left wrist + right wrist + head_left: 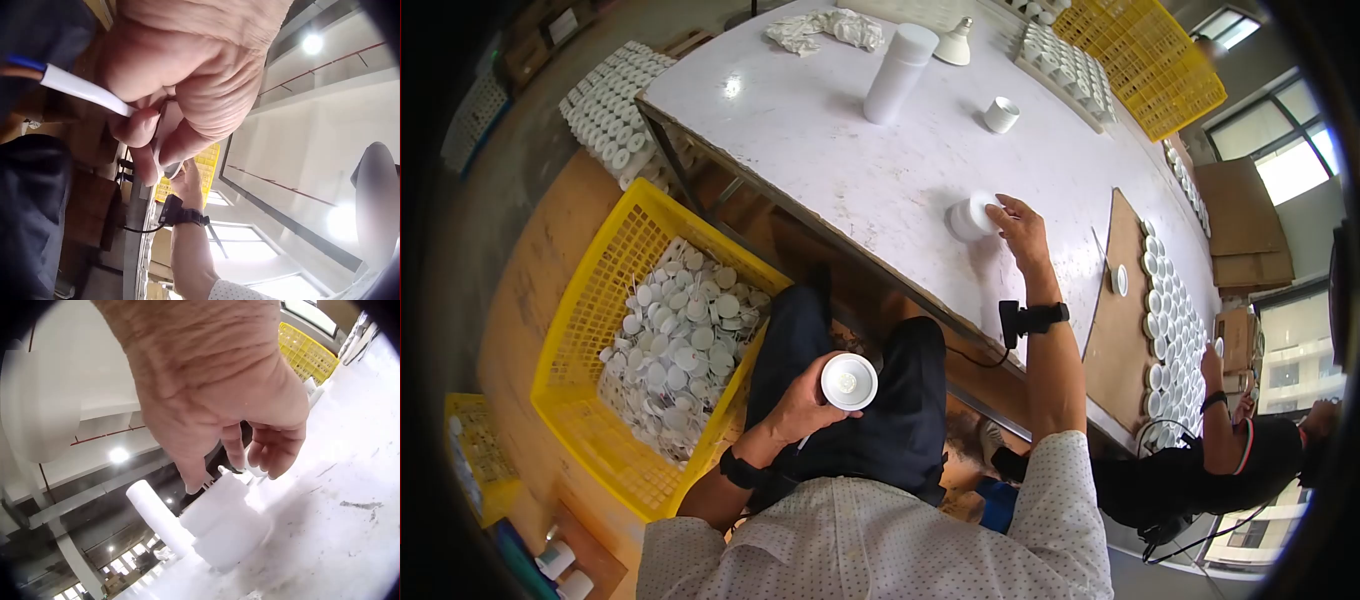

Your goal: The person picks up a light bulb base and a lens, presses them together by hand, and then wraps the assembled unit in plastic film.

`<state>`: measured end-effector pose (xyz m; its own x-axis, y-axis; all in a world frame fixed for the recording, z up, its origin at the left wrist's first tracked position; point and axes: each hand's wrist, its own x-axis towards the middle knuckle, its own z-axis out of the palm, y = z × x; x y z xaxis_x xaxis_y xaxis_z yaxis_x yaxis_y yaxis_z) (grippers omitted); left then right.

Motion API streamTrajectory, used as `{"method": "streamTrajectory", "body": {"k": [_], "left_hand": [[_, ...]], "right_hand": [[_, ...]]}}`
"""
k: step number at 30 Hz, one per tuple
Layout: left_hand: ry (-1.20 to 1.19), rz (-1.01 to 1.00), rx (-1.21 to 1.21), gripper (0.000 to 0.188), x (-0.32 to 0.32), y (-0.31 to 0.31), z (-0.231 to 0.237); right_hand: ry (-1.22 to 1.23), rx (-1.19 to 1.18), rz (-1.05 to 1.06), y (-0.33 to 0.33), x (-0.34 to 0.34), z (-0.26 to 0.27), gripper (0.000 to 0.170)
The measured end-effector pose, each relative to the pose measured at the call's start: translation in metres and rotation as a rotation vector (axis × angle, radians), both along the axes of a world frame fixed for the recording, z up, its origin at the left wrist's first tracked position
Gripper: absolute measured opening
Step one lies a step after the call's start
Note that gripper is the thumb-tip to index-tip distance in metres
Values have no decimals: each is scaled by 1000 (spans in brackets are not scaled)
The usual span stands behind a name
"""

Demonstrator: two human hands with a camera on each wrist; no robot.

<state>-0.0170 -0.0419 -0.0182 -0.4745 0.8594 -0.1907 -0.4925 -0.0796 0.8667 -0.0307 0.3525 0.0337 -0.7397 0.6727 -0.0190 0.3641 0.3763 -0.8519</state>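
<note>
In the head view, my left hand [805,405] holds a round white lamp housing [833,392] over my lap, its hollow face up and a yellowish disc inside. The left wrist view shows my left fingers [178,140] around its edge; a white cable [87,90] with blue and brown wire ends comes out beside them. On the table my right hand [1022,232] is at a short white cylinder [972,218], blurred in the head view. Seen from the right wrist, thumb and fingers spread right at the top of this stepped white cylinder [225,522].
A tall white cylinder [897,80], a lamp bulb [954,45] and a small white cup [1001,115] stand on the table [800,130]. A yellow basket [565,370] of white discs sits at my left. Rows of white housings [1165,310] and another person [1190,470] are rightward.
</note>
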Motion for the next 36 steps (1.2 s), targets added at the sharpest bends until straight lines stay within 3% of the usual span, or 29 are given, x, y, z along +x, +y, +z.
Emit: {"method": "streamTrajectory", "body": {"k": [7, 10, 12, 15, 23, 29, 33, 36], "left_hand": [[-23, -23, -26, 64, -2, -5, -9], [-29, -18, -15, 64, 0, -2, -8], [-31, -17, -13, 64, 2, -2, -8], [-49, -29, -19, 62, 3, -2, -6], [-18, -151, -72, 60, -7, 21, 17], [198, -7, -115, 57, -11, 56, 43], [129, 36, -25, 57, -11, 70, 41], [133, 47, 62, 63, -7, 78, 34]], "right_hand": [[171, -159, -83, -5, -5, -3, 37], [249, -178, -140, -1, -5, -4, 23], [350, -393, -127, 4, 1, -3, 16], [427, -588, -167, -1, 15, 7, 14], [525, -797, -134, -50, 59, 22, 9], [414, -879, -76, -96, 90, 13, 12], [175, -910, 25, -136, 106, -11, 16], [164, -830, 92, -159, 108, -21, 16]]}}
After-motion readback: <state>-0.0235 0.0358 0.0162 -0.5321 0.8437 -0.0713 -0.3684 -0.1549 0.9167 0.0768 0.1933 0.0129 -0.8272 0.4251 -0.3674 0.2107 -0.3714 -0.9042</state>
